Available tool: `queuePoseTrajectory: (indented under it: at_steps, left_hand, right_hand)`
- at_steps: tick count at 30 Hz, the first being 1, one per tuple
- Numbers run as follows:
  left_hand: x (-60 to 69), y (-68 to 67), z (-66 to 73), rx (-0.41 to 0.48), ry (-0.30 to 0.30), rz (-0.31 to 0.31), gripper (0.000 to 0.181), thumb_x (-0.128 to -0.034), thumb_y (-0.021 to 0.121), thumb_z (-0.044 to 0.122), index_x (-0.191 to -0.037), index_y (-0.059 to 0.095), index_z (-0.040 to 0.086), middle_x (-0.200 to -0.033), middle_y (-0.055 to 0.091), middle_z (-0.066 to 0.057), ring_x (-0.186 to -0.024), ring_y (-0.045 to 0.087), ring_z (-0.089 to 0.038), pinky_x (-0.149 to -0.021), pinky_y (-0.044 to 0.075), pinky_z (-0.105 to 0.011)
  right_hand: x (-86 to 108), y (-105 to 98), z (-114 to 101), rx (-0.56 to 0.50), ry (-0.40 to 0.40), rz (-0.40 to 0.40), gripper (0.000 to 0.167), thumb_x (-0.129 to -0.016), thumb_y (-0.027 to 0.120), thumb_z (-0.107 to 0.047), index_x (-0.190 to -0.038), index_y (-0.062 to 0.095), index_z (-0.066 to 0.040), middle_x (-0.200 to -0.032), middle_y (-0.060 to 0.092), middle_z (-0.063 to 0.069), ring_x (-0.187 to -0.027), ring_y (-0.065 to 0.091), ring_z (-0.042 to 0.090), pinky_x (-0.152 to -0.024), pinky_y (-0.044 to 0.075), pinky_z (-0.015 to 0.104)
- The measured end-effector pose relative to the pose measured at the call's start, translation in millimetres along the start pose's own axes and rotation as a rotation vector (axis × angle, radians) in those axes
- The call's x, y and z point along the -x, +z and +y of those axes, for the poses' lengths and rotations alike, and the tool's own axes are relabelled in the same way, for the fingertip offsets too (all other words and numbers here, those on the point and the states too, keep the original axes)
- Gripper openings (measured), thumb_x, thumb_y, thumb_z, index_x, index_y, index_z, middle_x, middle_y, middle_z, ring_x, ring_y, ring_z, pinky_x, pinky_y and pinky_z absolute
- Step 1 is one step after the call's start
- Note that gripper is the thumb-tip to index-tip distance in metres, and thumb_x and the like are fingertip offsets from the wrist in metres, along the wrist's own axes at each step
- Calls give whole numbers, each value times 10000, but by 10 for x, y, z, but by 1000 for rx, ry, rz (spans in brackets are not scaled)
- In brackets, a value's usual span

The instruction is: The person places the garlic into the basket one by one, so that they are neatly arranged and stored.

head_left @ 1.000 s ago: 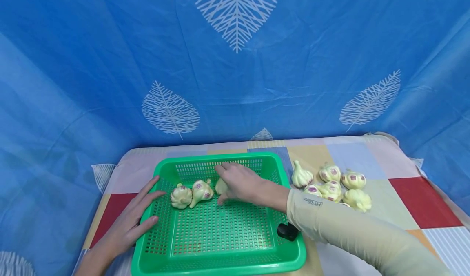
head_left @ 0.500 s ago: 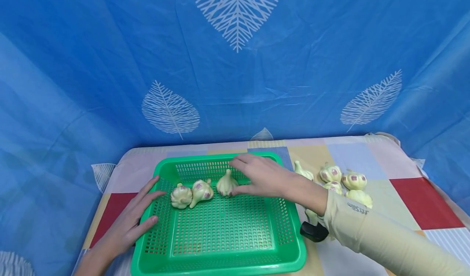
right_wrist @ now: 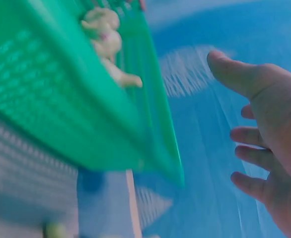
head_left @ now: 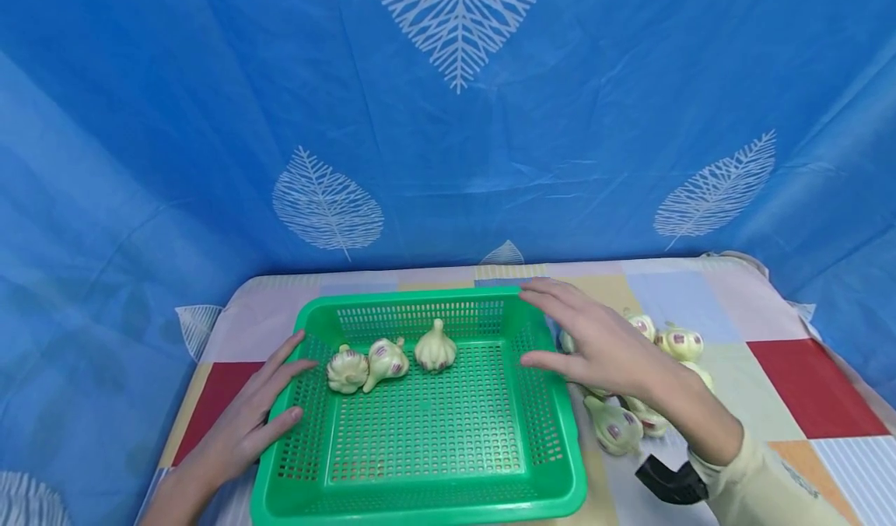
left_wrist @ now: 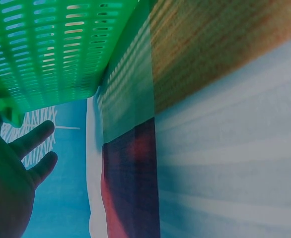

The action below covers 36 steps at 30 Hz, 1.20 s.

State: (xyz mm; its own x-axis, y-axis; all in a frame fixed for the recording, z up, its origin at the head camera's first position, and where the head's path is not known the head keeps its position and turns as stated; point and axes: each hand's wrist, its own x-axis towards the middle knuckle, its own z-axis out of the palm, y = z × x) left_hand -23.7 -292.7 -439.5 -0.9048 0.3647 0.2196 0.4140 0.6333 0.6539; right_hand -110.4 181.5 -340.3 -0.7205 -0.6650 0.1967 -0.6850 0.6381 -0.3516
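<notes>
A green plastic basket stands on the table, with three garlic bulbs inside along its back half: one at the left, one beside it, and one standing upright a little apart to the right. My left hand rests at the basket's left rim, fingers spread and fairly straight. Above the right rim hovers my right hand, thumb and fingers apart, holding nothing. Below and behind it lie several more garlic bulbs, partly hidden by the hand and forearm. The right wrist view shows the same hand empty.
A patchwork tablecloth covers the table. Behind it hangs a blue curtain with white leaf prints. A black wrist camera strap sits on the right sleeve.
My right hand has let go of the upright garlic bulb in the basket and moved right, out over the basket's right rim. The left hand stays put.
</notes>
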Motion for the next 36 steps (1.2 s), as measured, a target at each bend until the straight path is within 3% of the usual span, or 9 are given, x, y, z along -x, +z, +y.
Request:
queuePoseTrajectory:
  at_steps: [5,9,12,14,21,25,30,34,36]
  left_hand:
    - [-6,-9,7,-6,9,-8,601,-889,683,145,-1462,503,170,-1673,161,-36,-1486,185,-131,-941,363,-720]
    - [-21,-14,20,-5,12,-10,604,-885,686,149,-1460,504,157,-1673,161,-32,-1486,188,-137,-943,358,-723]
    - [-34,-9,22,-8,15,-2,602,-879,689,154,-1454,512,140,-1672,170,-34,-1486,197,-142,-947,367,-715]
    - [-41,-7,18,-4,16,-2,595,-878,682,141,-1449,514,130,-1671,170,-38,-1485,202,-141,-956,364,-697]
    - [-21,-13,20,-7,4,-4,588,-879,680,126,-1444,519,133,-1672,167,-35,-1479,205,-124,-949,379,-672]
    - [-15,-14,19,-3,4,0,593,-877,678,130,-1448,517,140,-1672,168,-38,-1480,202,-123,-939,367,-698]
    - [-11,-9,21,-7,4,2,595,-879,676,134,-1451,515,156,-1670,172,-40,-1477,207,-129,-936,369,-689]
    - [-9,-12,20,-1,-6,-3,597,-879,679,138,-1452,515,170,-1672,166,-27,-1481,201,-127,-942,366,-683]
    - [-10,-13,17,-1,-7,-4,597,-880,680,138,-1453,515,169,-1673,167,-28,-1481,201,-129,-943,366,-687]
  right_hand:
    - [419,-61,234,-109,146,140,749,-865,817,-316,-1505,470,-139,-1542,433,72,-1419,382,307,-1010,387,633]
    - [793,-94,408,-154,252,269,783,-814,861,-176,-1500,486,-218,-1523,464,57,-1417,373,126,-1069,388,351]
    - [1091,-91,545,-151,325,339,810,-794,866,-119,-1501,491,-242,-1503,486,0,-1366,356,-42,-988,280,94]
    - [1289,-66,644,-176,379,376,801,-799,855,-79,-1500,496,-223,-1474,501,-61,-1319,371,-92,-964,255,35]
    - [1926,156,979,-327,557,466,747,-860,760,52,-1517,449,-118,-1451,493,-83,-1239,438,-120,-885,384,28]
    - [2173,330,1111,-555,582,530,694,-879,684,142,-1500,420,-22,-1406,511,-31,-1237,493,-65,-878,431,72]
    - [2340,507,1216,-857,601,566,633,-918,634,138,-1490,419,-26,-1339,585,-77,-1171,573,-56,-851,482,122]
    - [2371,602,1260,-1004,605,569,655,-931,606,150,-1518,371,-18,-1312,606,-131,-1164,584,-55,-877,483,149]
    - [2358,626,1272,-1021,635,562,692,-933,617,135,-1545,331,-14,-1294,596,-160,-1148,581,-77,-876,482,146]
